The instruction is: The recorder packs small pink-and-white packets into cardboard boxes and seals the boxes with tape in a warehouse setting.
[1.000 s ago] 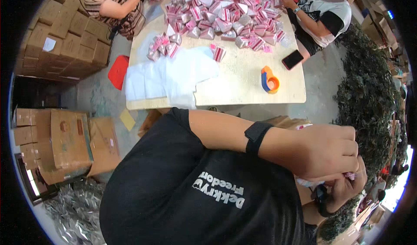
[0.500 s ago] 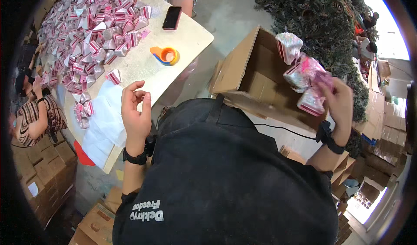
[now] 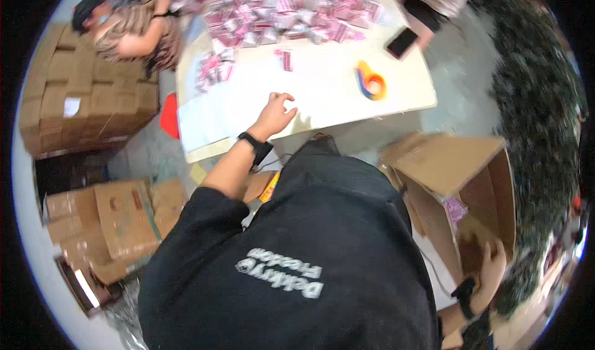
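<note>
Cardboard forms the box point(image 3: 455, 162), the released right hand point(image 3: 492, 270) at its mouth, the empty, unclenched left hand point(image 3: 274, 115) well leftward.

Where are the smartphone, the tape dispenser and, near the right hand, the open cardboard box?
Smartphone point(image 3: 401, 43): head view, its dark screen.
Tape dispenser point(image 3: 369, 75): head view, its orange ring.
Open cardboard box point(image 3: 449, 161): head view, its broad upper panel.

A pale counter point(image 3: 328, 80) carries a pile of pink-and-white packets point(image 3: 285, 12) across its far part. A small cluster point(image 3: 214, 71) of them lies at the left, one lone packet point(image 3: 286, 60) just nearer than the pile. A white sheet point(image 3: 204, 127) covers the near left, orange-and-blue tape point(image 3: 379, 88) lies at the right, a dark phone point(image 3: 401, 42) at the right edge
</note>
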Demonstrator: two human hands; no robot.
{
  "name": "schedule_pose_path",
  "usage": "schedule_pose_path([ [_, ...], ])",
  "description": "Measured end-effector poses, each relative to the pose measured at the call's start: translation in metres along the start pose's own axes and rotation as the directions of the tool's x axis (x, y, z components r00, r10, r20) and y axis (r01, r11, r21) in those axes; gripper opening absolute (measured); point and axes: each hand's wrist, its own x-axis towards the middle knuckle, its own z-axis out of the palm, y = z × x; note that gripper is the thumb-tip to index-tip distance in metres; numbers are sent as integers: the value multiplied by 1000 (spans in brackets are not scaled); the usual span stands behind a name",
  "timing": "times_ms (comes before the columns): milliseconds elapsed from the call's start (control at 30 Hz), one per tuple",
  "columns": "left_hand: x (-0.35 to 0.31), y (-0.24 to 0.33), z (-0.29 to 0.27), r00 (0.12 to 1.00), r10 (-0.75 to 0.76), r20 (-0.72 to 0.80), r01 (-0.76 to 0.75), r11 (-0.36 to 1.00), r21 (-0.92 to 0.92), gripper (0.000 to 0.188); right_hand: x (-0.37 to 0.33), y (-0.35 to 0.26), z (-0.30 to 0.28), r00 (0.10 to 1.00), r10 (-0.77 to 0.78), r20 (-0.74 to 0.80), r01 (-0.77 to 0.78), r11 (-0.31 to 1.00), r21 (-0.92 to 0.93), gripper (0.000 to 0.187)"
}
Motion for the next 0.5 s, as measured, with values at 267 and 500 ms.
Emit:
schedule_pose_path([
  [267,42,-257,-57,844,-490,-218,502,865,-1,39,-54,-103,32,983,185,-22,-172,949,262,43],
  [500,126,-339,-143,701,-554,-449,631,775,29,61,-36,-171,53,982,182,-58,-161,951,263,51],
])
